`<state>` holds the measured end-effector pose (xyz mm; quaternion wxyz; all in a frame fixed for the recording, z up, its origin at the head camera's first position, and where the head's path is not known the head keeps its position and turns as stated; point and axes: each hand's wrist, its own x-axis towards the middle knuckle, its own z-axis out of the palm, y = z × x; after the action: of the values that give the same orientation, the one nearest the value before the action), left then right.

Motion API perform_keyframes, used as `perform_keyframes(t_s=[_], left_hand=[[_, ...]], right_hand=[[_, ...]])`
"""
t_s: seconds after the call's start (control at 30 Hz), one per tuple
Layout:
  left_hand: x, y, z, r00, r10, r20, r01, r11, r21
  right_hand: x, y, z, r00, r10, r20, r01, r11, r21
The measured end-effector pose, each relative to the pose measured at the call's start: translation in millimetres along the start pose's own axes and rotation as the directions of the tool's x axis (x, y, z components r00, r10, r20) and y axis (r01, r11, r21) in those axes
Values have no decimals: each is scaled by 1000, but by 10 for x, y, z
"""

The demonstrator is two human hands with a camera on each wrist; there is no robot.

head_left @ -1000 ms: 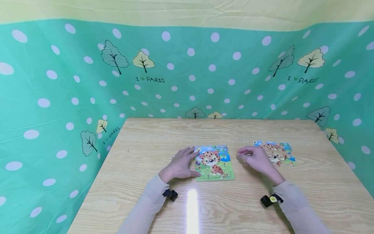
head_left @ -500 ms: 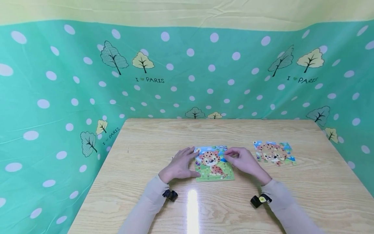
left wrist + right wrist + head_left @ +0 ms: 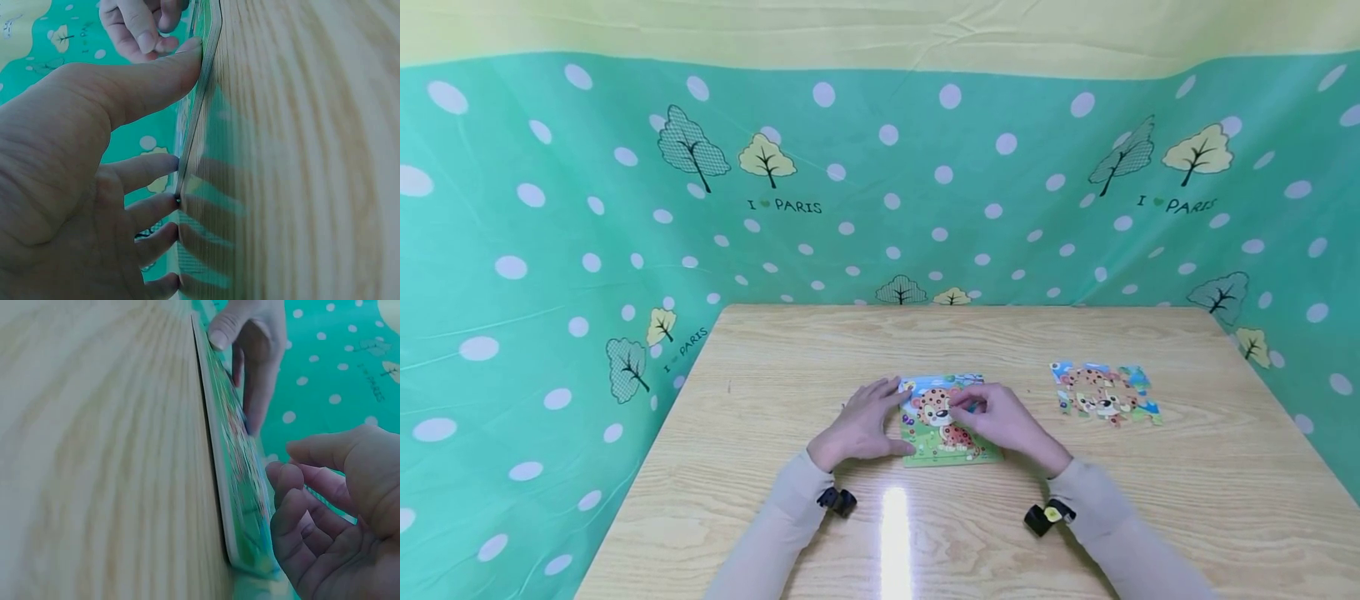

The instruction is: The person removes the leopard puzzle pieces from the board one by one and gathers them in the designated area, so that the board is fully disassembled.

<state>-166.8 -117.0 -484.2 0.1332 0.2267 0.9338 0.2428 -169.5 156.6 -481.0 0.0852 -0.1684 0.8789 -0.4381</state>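
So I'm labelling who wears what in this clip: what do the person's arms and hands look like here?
Both arms wear long, close-fitting beige sleeves down to the wrists. The left hand and right hand are bare, with no gloves or rings visible. Each wrist carries a small black camera unit: the left one plain black, the right one with a yellow spot.

Light wooden table [image 3: 775, 533] with visible grain, glare streak near the 6 o'clock edge. Lying flat near its middle: a leopard picture puzzle board [image 3: 942, 433], green border showing. Toward 3 o'clock from the board, well apart: a loose cluster of puzzle pieces [image 3: 1105, 393], laid flat, touching one another, roughly in the shape of the same picture.
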Motion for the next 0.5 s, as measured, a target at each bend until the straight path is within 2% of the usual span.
perform_keyframes(t_s=[0.37, 0.5], left_hand=[[7, -5, -8, 1000, -3, 0, 3, 1000, -3], [4, -3, -14, 1000, -4, 3, 4, 1000, -6]], right_hand=[[40, -84, 214, 995, -57, 88, 54, 998, 37], [38, -102, 239, 987, -88, 132, 88, 996, 8]])
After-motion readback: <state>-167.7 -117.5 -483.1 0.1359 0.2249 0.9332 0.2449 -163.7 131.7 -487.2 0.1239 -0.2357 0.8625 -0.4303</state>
